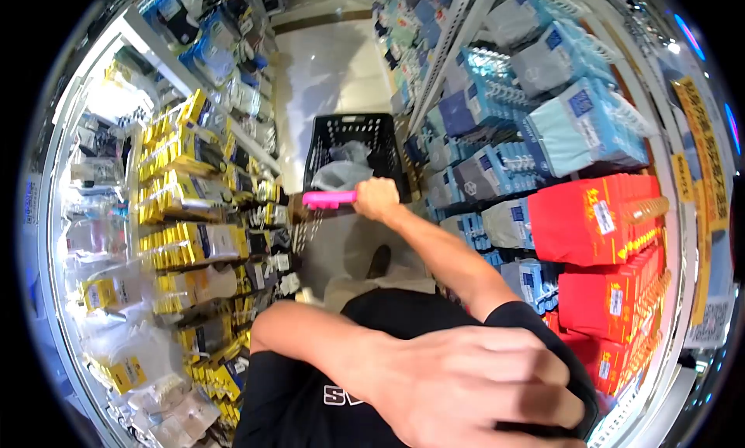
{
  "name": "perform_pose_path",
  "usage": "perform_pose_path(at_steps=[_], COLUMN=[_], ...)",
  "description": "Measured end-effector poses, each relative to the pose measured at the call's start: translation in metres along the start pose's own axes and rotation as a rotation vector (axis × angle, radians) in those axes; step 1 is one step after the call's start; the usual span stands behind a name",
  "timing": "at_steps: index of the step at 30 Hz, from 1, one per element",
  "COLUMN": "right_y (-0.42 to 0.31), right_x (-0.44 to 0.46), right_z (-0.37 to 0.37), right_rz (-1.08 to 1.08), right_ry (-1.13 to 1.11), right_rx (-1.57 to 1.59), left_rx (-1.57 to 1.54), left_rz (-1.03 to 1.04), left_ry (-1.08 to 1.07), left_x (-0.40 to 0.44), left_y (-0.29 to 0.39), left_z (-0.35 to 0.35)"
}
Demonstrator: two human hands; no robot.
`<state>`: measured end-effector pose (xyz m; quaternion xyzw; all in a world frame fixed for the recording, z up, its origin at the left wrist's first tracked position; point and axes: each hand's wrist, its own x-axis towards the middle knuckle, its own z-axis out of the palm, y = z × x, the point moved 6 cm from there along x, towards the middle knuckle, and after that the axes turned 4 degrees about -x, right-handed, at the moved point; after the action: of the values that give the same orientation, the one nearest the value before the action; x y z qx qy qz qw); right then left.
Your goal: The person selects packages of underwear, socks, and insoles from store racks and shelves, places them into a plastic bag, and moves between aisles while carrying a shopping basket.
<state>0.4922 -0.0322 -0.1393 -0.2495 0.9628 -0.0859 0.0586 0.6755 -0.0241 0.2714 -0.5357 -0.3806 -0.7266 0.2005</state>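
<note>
Right hand (378, 198) on a pink handle (328, 200) in a narrow shop aisle, left hand (473, 386) across the chest.
The right hand's grip is wrapped around one end of the pink handle, which lies crosswise at the near end of a black basket (353, 119); the basket stands on the floor ahead, with greyish, see-through packaging (341, 174) inside. The left hand, blurred and close to the camera, curls its fingers in front of the black shirt (388, 308); whether its grip holds anything I cannot tell. Yellow packs (203, 242) hang on the left, blue packs (574, 130) and red packs (570, 223) on the right.
</note>
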Motion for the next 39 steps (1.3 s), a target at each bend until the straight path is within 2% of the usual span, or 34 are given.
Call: perform_pose_path(at_steps=[1, 2, 4, 8, 11, 13, 15, 16, 18, 19, 20, 21, 22, 24, 28, 32, 36, 39], right_y=[0.001, 0.003, 0.010, 0.020, 0.025, 0.026, 0.027, 0.028, 0.032, 0.033, 0.033, 0.033, 0.034, 0.038, 0.046, 0.057, 0.072, 0.085], right_x=[0.007, 0.012, 0.026, 0.046, 0.055, 0.063, 0.066, 0.065, 0.081, 0.084, 0.091, 0.098, 0.102, 0.114, 0.135, 0.157, 0.185, 0.210], right_z=[-0.006, -0.012, -0.009, -0.010, -0.017, -0.018, -0.027, -0.035, -0.021, -0.024, -0.029, -0.033, -0.035, -0.037, -0.048, -0.055, -0.057, -0.059], right_rz=[0.020, 0.041, 0.017, -0.007, 0.001, -0.019, -0.073, -0.104, -0.048, -0.047, -0.040, -0.031, -0.012, -0.042, -0.022, -0.100, -0.061, -0.077], right_ry=[-0.077, -0.148, -0.104, 0.007, 0.011, 0.042, 0.177, 0.287, 0.034, 0.024, 0.020, 0.015, 0.003, 0.040, 0.083, 0.138, 0.103, 0.292], right_rx=[0.010, 0.012, -0.001, 0.022, 0.024, 0.041, 0.109, 0.154, 0.053, 0.055, 0.051, 0.031, 0.011, -0.019, -0.014, 0.023, -0.052, -0.058], left_rx=[0.095, 0.110, 0.150, 0.267, 0.314, 0.347, 0.488, 0.698, 0.866, 0.932, 1.151, 1.222, 1.211, 1.032, 1.042, 1.091, 1.132, 1.148], left_rz=[0.136, 0.134, 0.121, 0.224, 0.136, -0.010, -0.202, -0.381, -0.693, -0.955, -1.012, -1.140, -1.247, -1.402, -1.203, -1.258, -1.286, -1.272], left_ry=[0.189, 0.191, 0.207, 0.274, 0.219, 0.176, 0.276, 0.400, 0.538, 0.521, 0.262, 0.086, -0.039, -0.148, -0.200, -0.236, -0.217, -0.214], left_x=[-0.004, 0.001, 0.013, 0.019, 0.022, -0.001, -0.037, -0.054, -0.135, -0.172, -0.208, -0.242, -0.264, -0.293, -0.275, -0.279, -0.275, -0.268], left_y=[-0.005, -0.010, -0.017, -0.027, -0.020, -0.033, -0.054, -0.072, -0.130, -0.152, -0.167, -0.182, -0.192, -0.209, -0.217, -0.250, -0.277, -0.297], left_z=[0.008, 0.001, -0.018, -0.072, -0.116, -0.156, -0.209, -0.240, -0.304, -0.324, -0.340, -0.349, -0.356, -0.363, -0.380, -0.403, -0.422, -0.442])
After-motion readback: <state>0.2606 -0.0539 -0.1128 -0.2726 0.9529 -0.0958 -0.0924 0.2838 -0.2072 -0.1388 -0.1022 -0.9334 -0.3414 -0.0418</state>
